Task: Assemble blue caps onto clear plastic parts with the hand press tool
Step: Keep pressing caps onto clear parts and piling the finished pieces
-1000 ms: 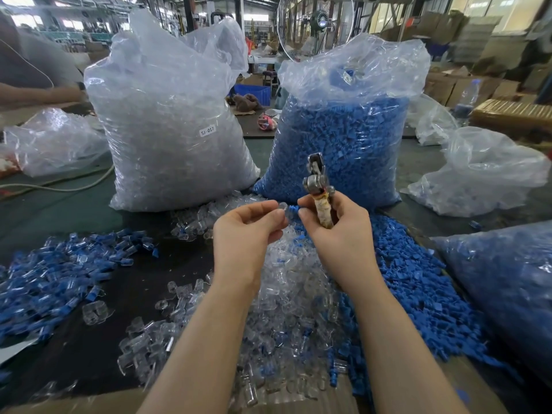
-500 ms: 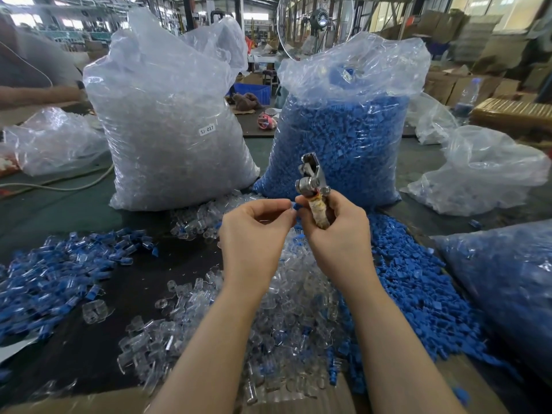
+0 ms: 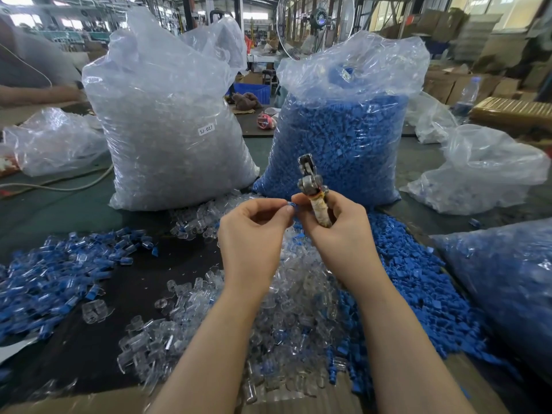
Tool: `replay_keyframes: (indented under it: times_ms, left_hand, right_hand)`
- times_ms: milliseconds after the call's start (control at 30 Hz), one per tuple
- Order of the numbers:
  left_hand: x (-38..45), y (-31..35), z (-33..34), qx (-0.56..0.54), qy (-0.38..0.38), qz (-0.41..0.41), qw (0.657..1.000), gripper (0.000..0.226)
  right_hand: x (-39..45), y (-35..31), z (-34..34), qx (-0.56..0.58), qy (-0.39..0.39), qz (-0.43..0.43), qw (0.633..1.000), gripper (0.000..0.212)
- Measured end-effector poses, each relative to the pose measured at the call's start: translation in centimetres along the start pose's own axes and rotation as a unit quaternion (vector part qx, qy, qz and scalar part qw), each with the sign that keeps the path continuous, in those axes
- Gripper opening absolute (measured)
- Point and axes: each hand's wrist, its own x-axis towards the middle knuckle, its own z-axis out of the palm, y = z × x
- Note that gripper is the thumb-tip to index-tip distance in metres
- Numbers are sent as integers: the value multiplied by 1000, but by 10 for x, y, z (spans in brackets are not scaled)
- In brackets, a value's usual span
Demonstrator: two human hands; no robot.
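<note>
Blue cap [image 3: 291, 207], small, sits pinched at the fingertips where both hands meet, centre of the frame, just above the loose piles. Left hand [image 3: 254, 234] has thumb and forefinger in a narrow grip on the cap; whether a clear part is in there too, cannot tell. Right hand [image 3: 337, 231] is wrapped round the hand press tool [image 3: 313, 189], its grip closed on the tape-wound handle, with the thumb tip touching the cap from the right. Tool stands roughly upright, metal head up, in front of the blue bag.

Below the hands, lower centre: heap of clear plastic parts [image 3: 268, 318] on the dark worktop [image 3: 125, 282]. Just right of it, touching and mixing at the edge, heap of loose blue caps [image 3: 418, 285]. Left of frame: spread of assembled pieces [image 3: 50, 273], clear with blue ends, apart from the clear heap.

Behind, upper left of centre: big transparent bag of clear parts [image 3: 170, 130] with a small white label reading SJ-017. Beside it on the right, big bag of blue caps [image 3: 337, 135], top open and crumpled. Lower right edge: another bag of bluish pieces [image 3: 507, 288]. Right mid-frame: slack, mostly empty plastic bag [image 3: 484, 171]. Far left: another crumpled bag [image 3: 50, 141]. Cardboard edge [image 3: 89, 401] along the bottom. Fan [image 3: 316, 22] in the top background.
</note>
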Motion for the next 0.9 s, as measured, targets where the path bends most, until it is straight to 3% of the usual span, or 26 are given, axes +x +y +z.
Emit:
replay_keyframes:
  times_ms: [400, 900]
  left_hand:
    - [4, 5, -6, -92, 7, -9, 996, 16]
    - [5, 4, -9, -75, -30, 18, 997, 16]
  right_hand:
    - [-2, 6, -20, -75, -147, 86, 983, 15]
    - [-4, -1, -16, -130, -163, 67, 976, 15]
